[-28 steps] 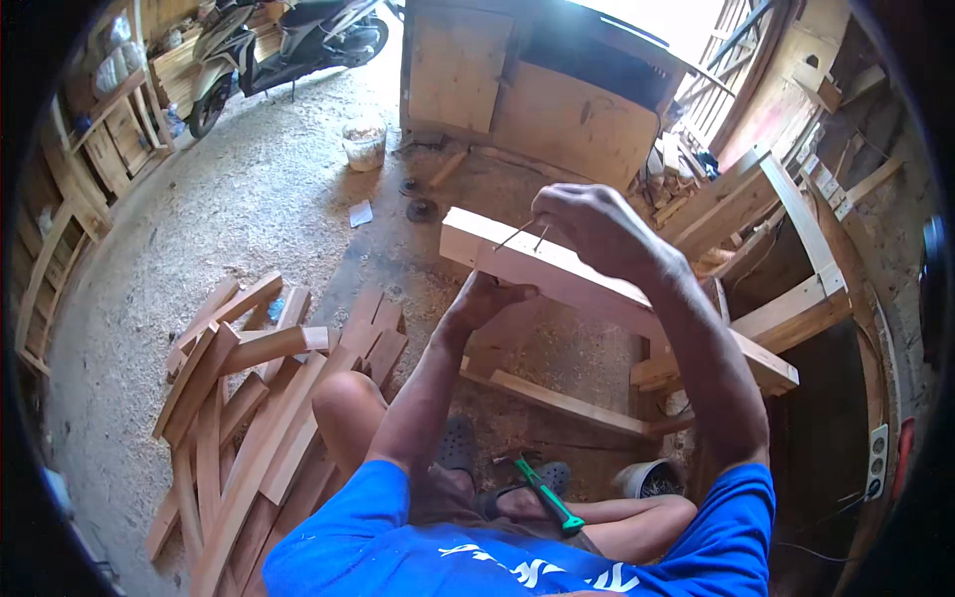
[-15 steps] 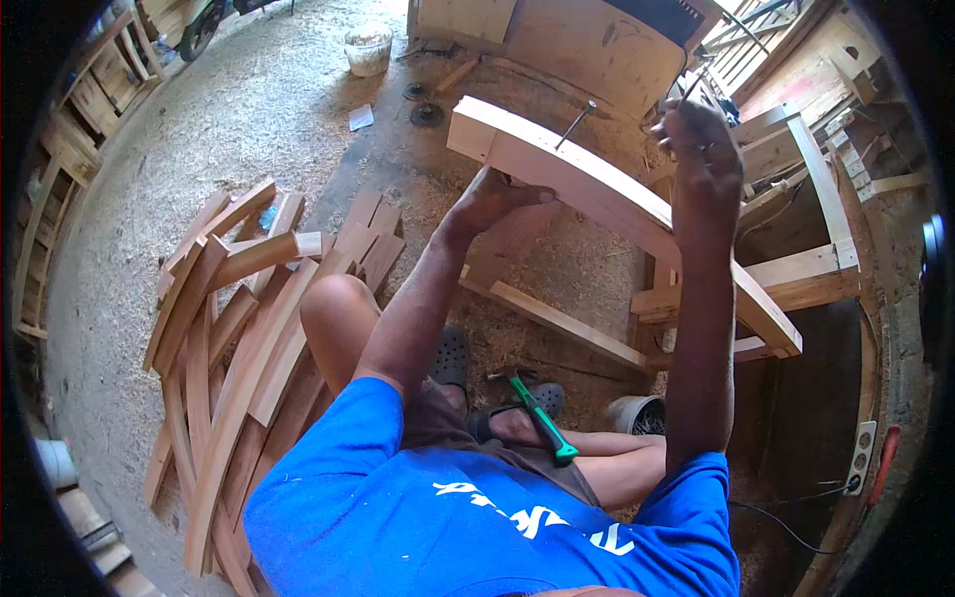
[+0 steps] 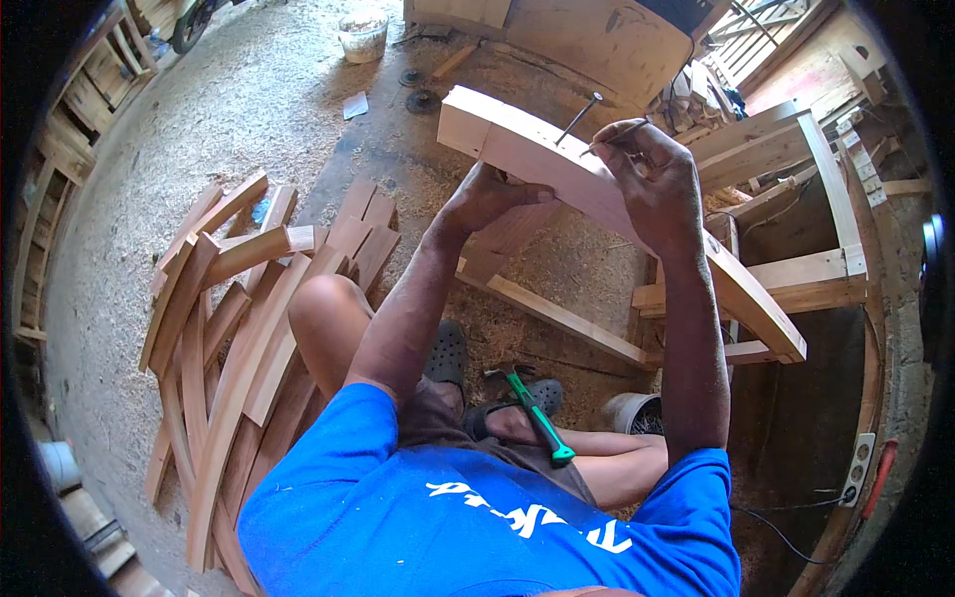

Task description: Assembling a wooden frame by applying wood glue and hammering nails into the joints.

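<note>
A curved wooden beam (image 3: 587, 189) lies across in front of me, its squared end at upper left. My left hand (image 3: 489, 199) grips its lower edge near that end, the thumb lying along the side face. A large nail (image 3: 577, 119) stands tilted in the beam's top face. My right hand (image 3: 652, 184) is over the beam, right of the nail, pinching a thin dark pointed rod (image 3: 629, 129). Whether the rod is a nail or a pencil, I cannot tell. Its tip is at the beam's top edge. A green-handled hammer (image 3: 539, 418) lies across my lap and foot.
On the left lies a pile of curved wooden pieces (image 3: 239, 348). A wooden frame (image 3: 796, 274) stands at right. A small bucket (image 3: 629, 412) with dark contents is beside my right leg. A white bucket (image 3: 363, 42) stands at the back; a power strip (image 3: 858, 468) is at lower right.
My right hand has come down and left with the thin rod, from raised above the beam to its top edge near the nail. My left hand keeps its grip.
</note>
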A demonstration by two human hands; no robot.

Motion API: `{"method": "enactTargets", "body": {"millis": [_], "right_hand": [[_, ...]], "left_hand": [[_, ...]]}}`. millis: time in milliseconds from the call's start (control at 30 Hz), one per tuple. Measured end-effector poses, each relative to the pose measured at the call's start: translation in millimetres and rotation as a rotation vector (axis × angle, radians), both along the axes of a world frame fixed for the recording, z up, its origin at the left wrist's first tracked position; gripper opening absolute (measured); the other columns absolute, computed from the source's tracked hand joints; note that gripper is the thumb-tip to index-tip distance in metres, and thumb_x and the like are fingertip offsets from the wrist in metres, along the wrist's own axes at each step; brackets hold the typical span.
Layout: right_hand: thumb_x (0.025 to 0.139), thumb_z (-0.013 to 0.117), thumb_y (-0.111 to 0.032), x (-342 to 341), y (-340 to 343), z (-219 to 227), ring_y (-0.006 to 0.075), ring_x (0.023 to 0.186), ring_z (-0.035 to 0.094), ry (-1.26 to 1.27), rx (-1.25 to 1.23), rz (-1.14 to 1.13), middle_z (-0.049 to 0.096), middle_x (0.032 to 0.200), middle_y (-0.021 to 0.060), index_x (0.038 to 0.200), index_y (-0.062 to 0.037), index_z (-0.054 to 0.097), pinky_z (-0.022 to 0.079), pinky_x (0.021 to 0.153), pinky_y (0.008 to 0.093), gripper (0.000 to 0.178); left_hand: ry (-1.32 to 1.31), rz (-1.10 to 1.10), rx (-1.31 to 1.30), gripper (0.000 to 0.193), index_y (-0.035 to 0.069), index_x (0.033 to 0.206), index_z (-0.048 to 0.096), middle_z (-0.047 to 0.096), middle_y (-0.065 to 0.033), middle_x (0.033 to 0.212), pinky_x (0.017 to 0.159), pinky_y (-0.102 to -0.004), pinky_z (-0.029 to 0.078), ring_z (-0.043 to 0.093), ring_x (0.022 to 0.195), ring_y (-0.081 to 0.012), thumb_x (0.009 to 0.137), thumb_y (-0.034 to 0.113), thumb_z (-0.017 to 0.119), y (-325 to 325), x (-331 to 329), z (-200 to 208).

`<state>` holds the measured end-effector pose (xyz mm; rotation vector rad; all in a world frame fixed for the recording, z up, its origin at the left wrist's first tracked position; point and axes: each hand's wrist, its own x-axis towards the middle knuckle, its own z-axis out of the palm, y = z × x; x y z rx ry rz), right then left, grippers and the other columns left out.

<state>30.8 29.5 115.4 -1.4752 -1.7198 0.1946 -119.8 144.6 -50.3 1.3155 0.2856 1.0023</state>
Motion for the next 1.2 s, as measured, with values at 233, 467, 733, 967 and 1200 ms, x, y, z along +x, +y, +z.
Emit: {"method": "enactTargets", "body": {"millis": [233,467,733,967,1200], "right_hand": [[0.089,0.072,-0.012,6,13,2,0.0186,0.083,0.067,-0.182,-0.102,0.011,0.07,0.09,0.0094,0.096,-0.0027,0.071,0.053,0.076,0.0359,0.011],[0.085,0.079,-0.021,0,-10,-1,0.022,0.086,0.063,-0.344,0.318,-0.24,0.064,0.101,0.0114,0.116,-0.0071,0.067,0.053,0.078,0.0357,0.036],[0.092,0.067,-0.039,14,-143,-197,0.0396,0.095,0.067,-0.544,-0.67,-0.23,0.063,0.106,0.0255,0.116,-0.0033,0.059,0.057,0.081,0.045,0.044],[0.086,0.065,-0.044,6,-224,-372,0.0431,0.106,0.065,-0.357,-1.404,-0.227,0.068,0.11,0.0288,0.114,0.005,0.064,0.052,0.093,0.0487,0.057],[0.084,0.071,-0.018,18,-223,-220,0.0307,0.079,0.069,0.044,-0.878,-0.157,0.065,0.085,0.0196,0.113,0.0,0.055,0.054,0.073,0.0424,0.038]], "left_hand": [[-0.014,0.026,-0.014,0.059,0.006,0.124,0.062,0.068,-0.0058,0.116,0.099,-0.0366,0.05,0.061,0.112,-0.0183,0.072,0.016,0.089,-4,-1,8],[0.036,0.026,-0.002,0.064,0.005,0.127,0.062,0.068,-0.0078,0.12,0.103,-0.0365,0.047,0.061,0.115,-0.0195,0.071,0.019,0.089,5,5,6],[0.064,0.127,0.118,0.063,0.006,0.129,0.058,0.066,-0.0075,0.121,0.107,-0.0414,0.045,0.059,0.118,-0.02,0.075,0.018,0.088,3,3,4],[0.06,0.07,0.077,0.065,0.005,0.132,0.055,0.065,-0.0078,0.122,0.106,-0.0395,0.046,0.057,0.122,-0.0208,0.077,0.019,0.087,-1,0,8],[0.057,0.082,0.182,0.061,0.006,0.129,0.058,0.065,-0.0078,0.122,0.099,-0.0371,0.054,0.06,0.118,-0.0209,0.077,0.016,0.087,1,0,5]]}}
